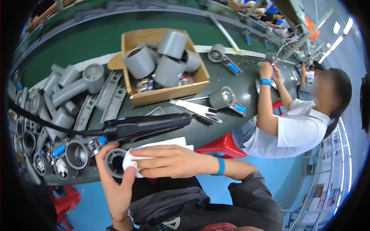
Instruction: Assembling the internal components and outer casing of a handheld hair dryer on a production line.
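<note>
At the bench's near edge my left hand [116, 192] is closed around a grey round plastic housing [109, 163], its dark open end facing up. My right hand [175, 159] presses a bunched white cloth or tissue [130, 163] against the housing's rim, fingers together over it. The inside of the housing is partly hidden by the cloth. Just beyond my hands lies a black electric screwdriver [146, 126] with its cable running left. White sheets [169, 143] lie under it, beside my right hand.
A cardboard box [169, 93] of grey cylinders stands ahead. Grey housings [71, 90] and handle covers [113, 102] crowd the left. White tools [196, 110] and part-built units [223, 98] lie right of centre. A co-worker [296, 115] sits at the right near a red stool [221, 148].
</note>
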{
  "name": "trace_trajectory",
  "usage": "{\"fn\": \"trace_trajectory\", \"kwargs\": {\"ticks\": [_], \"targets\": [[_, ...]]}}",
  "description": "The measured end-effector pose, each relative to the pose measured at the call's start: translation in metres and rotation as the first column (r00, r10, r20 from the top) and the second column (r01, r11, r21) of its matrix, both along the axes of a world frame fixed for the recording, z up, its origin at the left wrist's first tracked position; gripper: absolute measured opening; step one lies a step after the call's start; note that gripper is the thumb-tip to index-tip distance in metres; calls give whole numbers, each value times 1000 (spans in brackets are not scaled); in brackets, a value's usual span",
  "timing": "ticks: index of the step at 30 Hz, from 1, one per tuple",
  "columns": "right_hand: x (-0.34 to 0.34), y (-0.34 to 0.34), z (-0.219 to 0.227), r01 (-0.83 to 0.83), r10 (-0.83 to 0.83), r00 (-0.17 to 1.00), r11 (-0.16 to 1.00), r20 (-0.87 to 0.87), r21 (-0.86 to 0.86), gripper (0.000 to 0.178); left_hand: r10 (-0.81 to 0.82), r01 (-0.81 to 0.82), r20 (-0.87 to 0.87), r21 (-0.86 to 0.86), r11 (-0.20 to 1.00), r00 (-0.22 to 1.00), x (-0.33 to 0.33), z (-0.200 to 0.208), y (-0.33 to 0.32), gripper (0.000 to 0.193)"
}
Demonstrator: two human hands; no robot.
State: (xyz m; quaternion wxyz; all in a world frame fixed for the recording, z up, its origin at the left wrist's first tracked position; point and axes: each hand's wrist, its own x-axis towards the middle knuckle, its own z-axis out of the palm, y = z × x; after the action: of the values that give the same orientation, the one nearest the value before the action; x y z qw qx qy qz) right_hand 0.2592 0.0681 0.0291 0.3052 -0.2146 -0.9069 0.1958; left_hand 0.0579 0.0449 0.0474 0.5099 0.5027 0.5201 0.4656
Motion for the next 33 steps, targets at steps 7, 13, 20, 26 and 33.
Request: {"fn": "trace_trajectory", "kwargs": {"ticks": [7,13,20,26,33], "targets": [[27,-8,4,101,-102,994,994,31,32,24,56,-56,5,50,997,998,10,-6,1,54],[88,-22,16,794,-794,608,608,-26,-5,17,21,-19,-21,90,996,1000,10,-14,4,59],[101,-17,42,826,-801,473,548,367,132,19,31,-27,-37,105,994,999,5,-12,2,60],[106,-17,46,801,-715,486,594,503,72,33,49,-38,-73,146,988,996,2,-18,0,58],[110,-27,33,829,-782,434,541,447,141,31,-25,39,-116,124,992,993,-1,-21,3,64]]}}
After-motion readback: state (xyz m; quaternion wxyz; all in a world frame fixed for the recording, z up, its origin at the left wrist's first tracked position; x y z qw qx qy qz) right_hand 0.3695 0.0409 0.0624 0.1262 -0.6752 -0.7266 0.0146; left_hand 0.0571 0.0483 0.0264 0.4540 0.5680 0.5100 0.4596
